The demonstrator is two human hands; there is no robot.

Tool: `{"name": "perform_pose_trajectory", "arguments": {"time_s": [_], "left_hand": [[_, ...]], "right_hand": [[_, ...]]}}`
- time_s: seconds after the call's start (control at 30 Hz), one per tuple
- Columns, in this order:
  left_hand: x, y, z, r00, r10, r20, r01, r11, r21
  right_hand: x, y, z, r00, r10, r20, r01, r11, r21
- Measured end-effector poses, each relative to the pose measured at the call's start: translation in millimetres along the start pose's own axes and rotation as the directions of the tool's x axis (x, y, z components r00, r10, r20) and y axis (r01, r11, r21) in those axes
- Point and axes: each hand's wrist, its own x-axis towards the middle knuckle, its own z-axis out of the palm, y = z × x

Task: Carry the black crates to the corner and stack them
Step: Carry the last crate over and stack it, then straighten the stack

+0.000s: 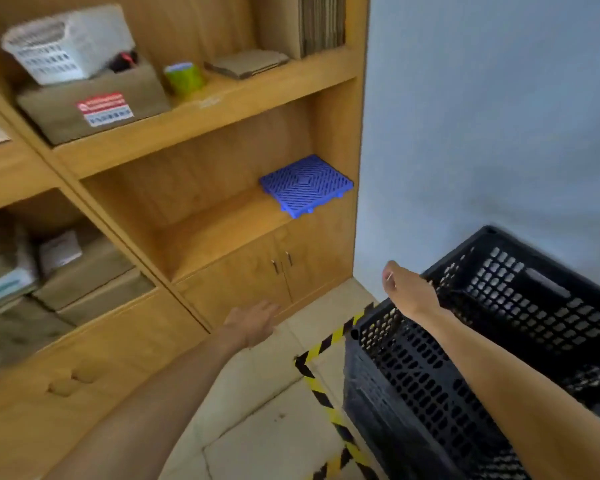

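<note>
The crate (pixel 482 348) sits in the corner between wall (pixel 482 116) and shelf (pixel 205 109), inside the floor tape (pixel 321 348) (likely the stacking spot), right hand (pixel 407 289) at its rim, grip unclear, left hand (pixel 253 323) open, empty.

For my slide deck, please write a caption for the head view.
Right hand on the black crate in the corner; left hand free.

The right hand (pixel 407 289) rests on the black crate's (pixel 520 327) rim; the left hand (pixel 253 323) hangs relaxed, holding nothing.
</note>
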Motion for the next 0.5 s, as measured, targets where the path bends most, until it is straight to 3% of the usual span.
{"name": "perform_pose_trajectory", "arguments": {"time_s": [0.17,0.27,0.37,0.5], "left_hand": [[-99.7,-92.9,56.2,0.968,-0.239,0.083,0.250,0.951,-0.181],[-164.7,-140.0,84.6,0.933,-0.348,0.087,0.359,0.905,-0.228],[-229.1,-185.3,111.6,0.883,-0.459,0.092,0.466,0.842,-0.273],[-311.9,-240.8,148.7,0.808,-0.581,0.099,0.579,0.749,-0.322]], "right_hand": [[22.2,-135.3,49.8,0.951,-0.226,0.210,0.229,0.973,0.012],[18.0,-214.5,95.8,0.844,-0.297,0.446,0.387,0.914,-0.124],[-6.8,-292.1,139.6,0.717,-0.313,0.623,0.491,0.861,-0.133],[-44.0,-391.0,181.9,0.627,-0.342,0.699,0.578,0.806,-0.125]]}}
